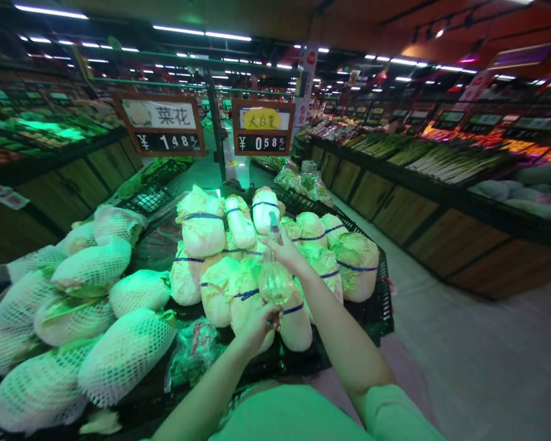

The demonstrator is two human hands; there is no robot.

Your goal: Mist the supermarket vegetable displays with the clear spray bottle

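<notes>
My right hand [288,251] is closed around the neck of a clear, ribbed spray bottle [276,283], whose narrow top points up and away from me. At the bottle's base, my left hand [259,324] has its fingers curled in against it. Both hands are above a pile of napa cabbages, many bound with dark blue bands. One leafy cabbage [202,223] lies on top at the left of the pile, and another cabbage [356,264] sits at its right edge. Just behind the bottle's top is a smaller banded cabbage [265,208].
Vegetables in white foam netting [128,355] are heaped on the left. A crumpled plastic bag [195,349] lies between the heaps. Price signs [262,128] stand behind the black crate's edge [386,294]. A produce counter [422,226] runs along the right, across the aisle floor [441,331].
</notes>
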